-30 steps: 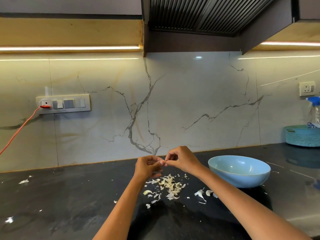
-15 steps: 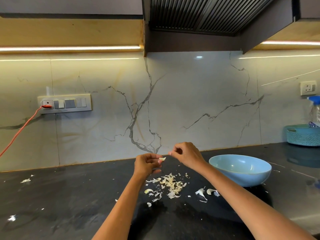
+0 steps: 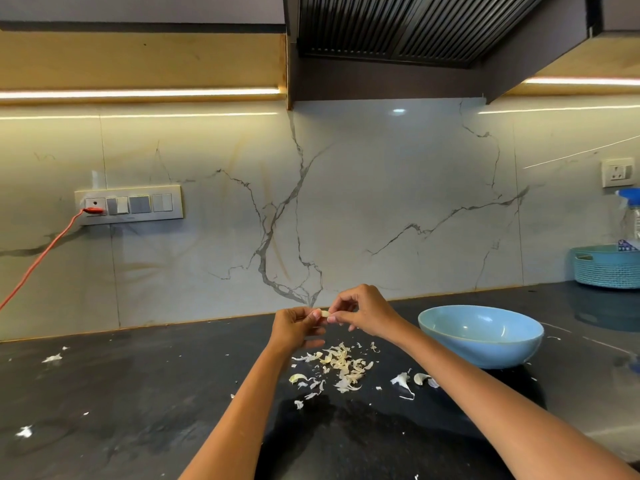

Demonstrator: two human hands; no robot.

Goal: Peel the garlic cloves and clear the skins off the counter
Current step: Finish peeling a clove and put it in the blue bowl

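Right hand (image 3: 363, 311) back, both apparently pinching clove (image 3: 325, 313).

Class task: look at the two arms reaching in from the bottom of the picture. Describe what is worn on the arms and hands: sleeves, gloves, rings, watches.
Both forearms are bare as far as the picture shows; no sleeve comes into view. The left hand and right hand wear no gloves. No ring, watch or bracelet shows on either wrist or on the visible fingers.
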